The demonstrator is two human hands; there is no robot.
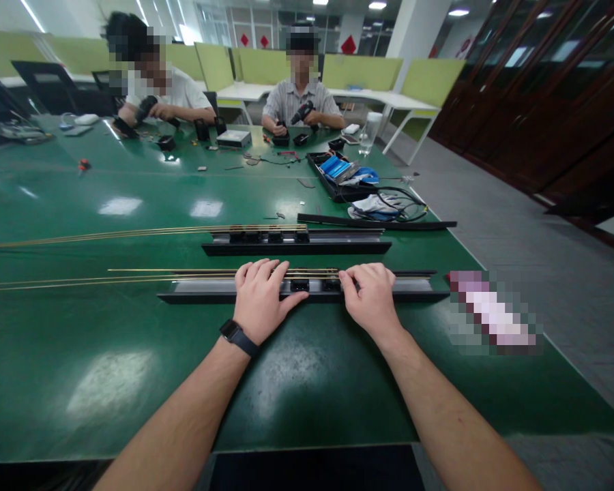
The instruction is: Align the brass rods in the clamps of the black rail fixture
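Observation:
A long black-edged metal channel (212, 285) lies crosswise on the green table in front of me. Thin brass-coloured rods (133, 270) run along it and stick out far past its left end. Small black blocks (300, 285) sit inside the channel between my hands. My left hand (263, 293), with a dark watch on its wrist, lies across the channel, thumb along the front wall and fingers over the rods. My right hand (371, 293) is closed in a pinch at the rods' right end, above another black block. Its fingertips partly hide what they hold.
Behind lies a second channel (348, 247) with blocks and rods. Farther back are a black strip (378, 222), cables (399, 204) and a black tray (323, 179) of blue items. Two people across the table hold power drills (303, 112). A blurred pinkish object (491, 310) lies at right.

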